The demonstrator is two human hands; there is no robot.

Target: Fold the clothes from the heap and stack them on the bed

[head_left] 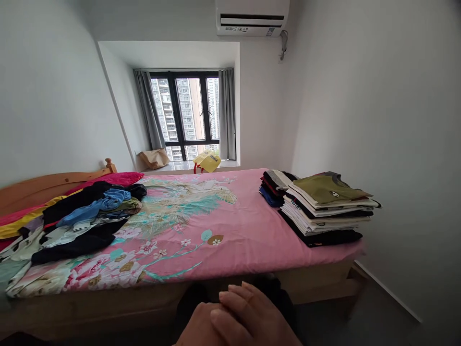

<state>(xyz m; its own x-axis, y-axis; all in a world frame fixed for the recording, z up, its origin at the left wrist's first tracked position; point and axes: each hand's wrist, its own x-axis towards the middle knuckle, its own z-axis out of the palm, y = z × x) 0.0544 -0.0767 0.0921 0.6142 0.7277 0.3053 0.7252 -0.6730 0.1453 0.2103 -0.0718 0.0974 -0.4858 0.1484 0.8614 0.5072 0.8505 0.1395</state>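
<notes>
1. While the hands waited at the near edge, the bed (252,235) filled most of the view, and the middle of its pink flowered sheet was bare between two lots of clothing.
2. Over on the left lay the loose heap (82,221), dark, blue and pale garments tangled together and none of them folded. By the look of it, that was the share left to do, and it was a good one.
3. Over on the right, near the wall, stood the tall folded stack (324,211), an olive shirt on top with its edges squared. That part looked done.
4. Just behind it, touching, was the smaller folded stack (275,187) of dark and striped pieces, also done.
5. Down at the bottom edge, the right hand (248,312) rested across the left hand (196,327), fingers straight and close together, pinching nothing. The left hand was mostly covered, so I cannot tell its grip. Neither hand touched a garment on the bed; the heap lay well apart from them.
</notes>
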